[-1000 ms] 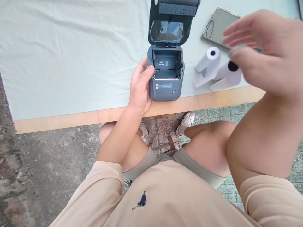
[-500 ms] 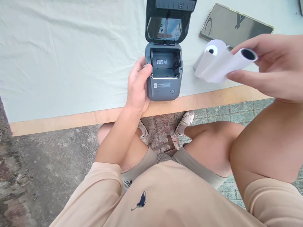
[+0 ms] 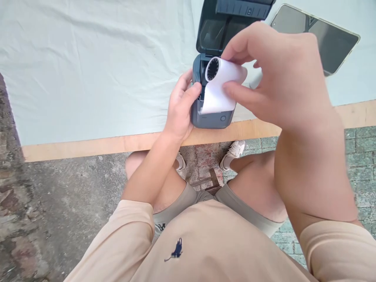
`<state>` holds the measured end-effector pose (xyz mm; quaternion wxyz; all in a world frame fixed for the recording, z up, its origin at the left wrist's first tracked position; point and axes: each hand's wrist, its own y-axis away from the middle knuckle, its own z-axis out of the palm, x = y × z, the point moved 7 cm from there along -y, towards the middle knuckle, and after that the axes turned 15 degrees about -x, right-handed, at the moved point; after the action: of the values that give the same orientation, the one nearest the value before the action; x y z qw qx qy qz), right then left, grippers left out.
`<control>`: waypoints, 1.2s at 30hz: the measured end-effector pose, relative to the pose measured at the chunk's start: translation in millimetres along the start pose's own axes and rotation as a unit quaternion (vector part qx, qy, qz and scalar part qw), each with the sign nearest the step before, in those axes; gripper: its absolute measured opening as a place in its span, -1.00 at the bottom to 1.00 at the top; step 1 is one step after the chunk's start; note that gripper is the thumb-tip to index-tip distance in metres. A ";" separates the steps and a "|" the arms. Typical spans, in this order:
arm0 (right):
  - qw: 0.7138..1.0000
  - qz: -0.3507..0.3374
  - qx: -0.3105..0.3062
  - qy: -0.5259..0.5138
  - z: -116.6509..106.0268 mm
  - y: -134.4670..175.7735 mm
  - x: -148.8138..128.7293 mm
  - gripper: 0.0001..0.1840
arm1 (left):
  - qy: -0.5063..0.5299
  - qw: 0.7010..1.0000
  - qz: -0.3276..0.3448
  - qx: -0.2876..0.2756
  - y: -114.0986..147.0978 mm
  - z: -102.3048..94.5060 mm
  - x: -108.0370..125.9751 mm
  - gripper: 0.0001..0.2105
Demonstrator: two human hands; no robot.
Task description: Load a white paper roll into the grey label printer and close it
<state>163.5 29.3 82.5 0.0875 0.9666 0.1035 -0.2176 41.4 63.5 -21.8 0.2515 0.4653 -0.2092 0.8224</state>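
A small dark grey label printer (image 3: 213, 121) stands near the table's front edge with its lid (image 3: 217, 33) raised. My left hand (image 3: 183, 102) grips the printer's left side, thumb on the rim of the paper bay. Between the thumb and fingers of my right hand (image 3: 264, 74) is a white paper roll (image 3: 227, 72), held over the open bay. Its hollow core, dark and ridged inside, faces left. A loose flap of paper hangs from the roll across the printer's front. Most of the bay is hidden behind the roll and my right hand.
A phone (image 3: 337, 43) in a clear case lies at the back right, partly behind my right hand. Pale cloth (image 3: 102, 78) covers the table, whose bare wooden edge (image 3: 132, 143) runs along the front. My legs and a wooden stool part (image 3: 214, 178) are below.
My right hand has brought a paper roll leftward over the printer's bay and turned it. The other white roll seen beside it earlier is now hidden or out of sight. My left hand keeps its grip.
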 end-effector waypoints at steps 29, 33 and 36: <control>0.984 -0.074 0.096 -0.133 4.3 4.2 -7.7 -0.64 | -0.045 0.998 0.003 -0.031 2.7 5.3 3.9 -0.52; 0.984 -0.075 0.054 -0.151 19.6 -1.4 -2.8 -0.58 | -0.051 0.999 -0.003 -0.014 4.5 2.0 2.4 -0.56; 0.973 -0.067 0.057 -0.212 26.8 -4.2 5.8 -0.55 | -0.049 0.999 -0.008 -0.008 4.9 1.0 1.8 -0.56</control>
<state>156.9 28.5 55.6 0.0376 0.8927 0.1350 -0.4283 38.3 59.5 -20.3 0.2513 0.5044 -0.2241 0.7951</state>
